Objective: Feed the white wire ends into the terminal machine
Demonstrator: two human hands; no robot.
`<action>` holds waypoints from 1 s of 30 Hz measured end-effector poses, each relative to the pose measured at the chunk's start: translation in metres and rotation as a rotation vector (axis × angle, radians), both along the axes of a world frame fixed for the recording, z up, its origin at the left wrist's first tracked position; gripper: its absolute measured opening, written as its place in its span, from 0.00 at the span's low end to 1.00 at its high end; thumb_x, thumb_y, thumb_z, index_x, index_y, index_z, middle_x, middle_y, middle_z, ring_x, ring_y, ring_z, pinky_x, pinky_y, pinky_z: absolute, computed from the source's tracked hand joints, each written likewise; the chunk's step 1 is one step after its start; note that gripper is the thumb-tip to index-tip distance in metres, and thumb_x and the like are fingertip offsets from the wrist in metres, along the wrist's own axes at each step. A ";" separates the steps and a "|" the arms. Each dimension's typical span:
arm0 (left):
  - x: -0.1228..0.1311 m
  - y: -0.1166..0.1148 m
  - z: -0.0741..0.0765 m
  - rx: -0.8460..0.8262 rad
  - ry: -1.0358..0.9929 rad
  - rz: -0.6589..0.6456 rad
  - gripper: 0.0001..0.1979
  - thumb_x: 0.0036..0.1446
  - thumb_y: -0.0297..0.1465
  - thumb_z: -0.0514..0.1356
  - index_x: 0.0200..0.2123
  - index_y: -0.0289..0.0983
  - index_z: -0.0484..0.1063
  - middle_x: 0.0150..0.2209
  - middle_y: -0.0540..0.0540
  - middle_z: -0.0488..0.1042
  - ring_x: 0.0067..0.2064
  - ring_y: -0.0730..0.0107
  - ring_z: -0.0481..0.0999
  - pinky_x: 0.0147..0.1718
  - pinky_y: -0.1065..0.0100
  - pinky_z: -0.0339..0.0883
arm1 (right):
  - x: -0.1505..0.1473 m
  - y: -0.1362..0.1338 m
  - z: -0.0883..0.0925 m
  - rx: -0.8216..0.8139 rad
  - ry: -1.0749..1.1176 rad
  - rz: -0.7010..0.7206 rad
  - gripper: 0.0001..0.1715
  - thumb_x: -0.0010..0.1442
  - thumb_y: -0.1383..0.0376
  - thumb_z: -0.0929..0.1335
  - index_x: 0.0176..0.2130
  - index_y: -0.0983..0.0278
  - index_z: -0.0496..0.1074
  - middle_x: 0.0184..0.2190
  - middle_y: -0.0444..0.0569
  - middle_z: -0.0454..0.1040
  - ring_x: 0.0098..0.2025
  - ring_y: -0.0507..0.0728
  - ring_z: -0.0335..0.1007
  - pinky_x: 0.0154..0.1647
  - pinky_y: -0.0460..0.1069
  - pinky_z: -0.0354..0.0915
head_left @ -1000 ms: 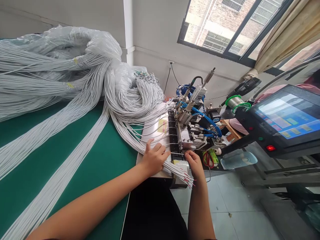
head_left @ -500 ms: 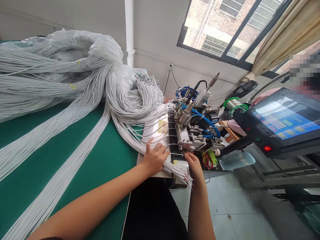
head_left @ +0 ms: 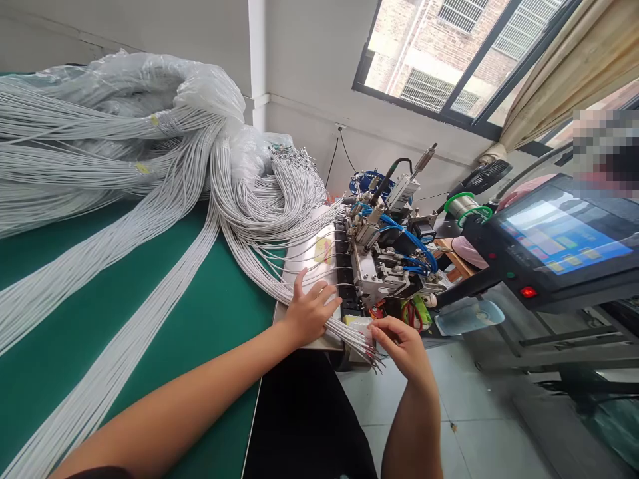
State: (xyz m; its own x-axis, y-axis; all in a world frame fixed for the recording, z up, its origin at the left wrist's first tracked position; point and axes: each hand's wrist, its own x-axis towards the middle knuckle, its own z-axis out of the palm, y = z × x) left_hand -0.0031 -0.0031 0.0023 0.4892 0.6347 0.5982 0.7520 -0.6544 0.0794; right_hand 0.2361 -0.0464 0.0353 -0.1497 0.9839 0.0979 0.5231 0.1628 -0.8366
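White slim cables (head_left: pixel 351 336) underlie your half-curled left hand (head_left: pixel 310 315); right hand (head_left: pixel 402 344), fingers nearly meeting; both grips unclear. Slack pressure could splay them.

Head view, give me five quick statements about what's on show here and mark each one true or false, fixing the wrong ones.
1. The cables run under the left hand. True.
2. The right hand is up at the window. False: its fingers are close to the cables' ends.
3. The table has a green top. True.
4. The spool has red rims. False: they are green.
5. In this view, the screen is to the left of the machine. False: it is to the right.
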 end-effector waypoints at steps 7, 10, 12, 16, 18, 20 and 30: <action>-0.001 0.001 -0.001 0.030 -0.022 -0.021 0.18 0.51 0.23 0.55 0.45 0.42 0.71 0.46 0.45 0.73 0.49 0.58 0.69 0.61 0.38 0.30 | -0.012 0.001 0.008 -0.007 -0.104 0.166 0.14 0.59 0.55 0.69 0.35 0.62 0.78 0.31 0.51 0.73 0.27 0.55 0.64 0.24 0.48 0.57; -0.001 0.002 -0.003 0.034 -0.026 -0.042 0.19 0.49 0.22 0.56 0.45 0.42 0.71 0.45 0.46 0.73 0.48 0.59 0.70 0.60 0.39 0.30 | -0.015 0.007 0.005 0.069 -0.091 0.117 0.13 0.60 0.56 0.68 0.34 0.62 0.78 0.31 0.52 0.73 0.27 0.55 0.64 0.25 0.49 0.58; -0.001 0.003 -0.004 0.040 -0.019 -0.060 0.19 0.49 0.22 0.57 0.45 0.42 0.71 0.43 0.47 0.73 0.45 0.61 0.71 0.61 0.41 0.31 | -0.016 0.011 0.005 0.144 -0.089 0.069 0.13 0.60 0.57 0.69 0.33 0.63 0.78 0.30 0.51 0.72 0.28 0.55 0.64 0.26 0.49 0.58; -0.001 0.003 -0.003 0.079 0.002 -0.068 0.20 0.50 0.22 0.55 0.46 0.41 0.71 0.38 0.49 0.74 0.40 0.66 0.72 0.61 0.44 0.32 | -0.019 0.018 0.004 0.229 -0.089 0.008 0.12 0.60 0.58 0.68 0.31 0.63 0.77 0.31 0.50 0.72 0.27 0.54 0.63 0.26 0.49 0.58; -0.001 0.003 -0.001 0.102 -0.002 -0.061 0.20 0.50 0.22 0.54 0.47 0.40 0.70 0.38 0.48 0.75 0.40 0.66 0.72 0.61 0.44 0.33 | -0.020 0.021 0.003 0.251 -0.078 -0.012 0.12 0.60 0.59 0.68 0.31 0.63 0.75 0.31 0.50 0.72 0.27 0.54 0.63 0.25 0.49 0.58; -0.001 0.002 0.001 0.114 -0.015 -0.050 0.21 0.50 0.21 0.53 0.49 0.38 0.70 0.38 0.48 0.75 0.39 0.66 0.72 0.60 0.45 0.34 | -0.020 0.024 0.002 0.272 -0.075 -0.034 0.12 0.61 0.59 0.67 0.30 0.63 0.73 0.30 0.49 0.72 0.27 0.54 0.62 0.26 0.48 0.59; 0.002 0.001 0.001 0.148 -0.014 0.025 0.11 0.61 0.22 0.50 0.33 0.38 0.71 0.26 0.52 0.70 0.32 0.72 0.69 0.58 0.51 0.43 | -0.011 0.032 -0.008 0.371 -0.097 -0.144 0.12 0.62 0.59 0.65 0.30 0.63 0.69 0.29 0.47 0.69 0.30 0.55 0.63 0.31 0.48 0.60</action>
State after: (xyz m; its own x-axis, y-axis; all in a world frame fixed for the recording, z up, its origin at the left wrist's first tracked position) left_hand -0.0012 -0.0019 0.0029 0.4656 0.5512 0.6924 0.7676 -0.6408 -0.0060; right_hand 0.2254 -0.0141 0.0272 -0.0387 0.8959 0.4425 0.6359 0.3637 -0.6807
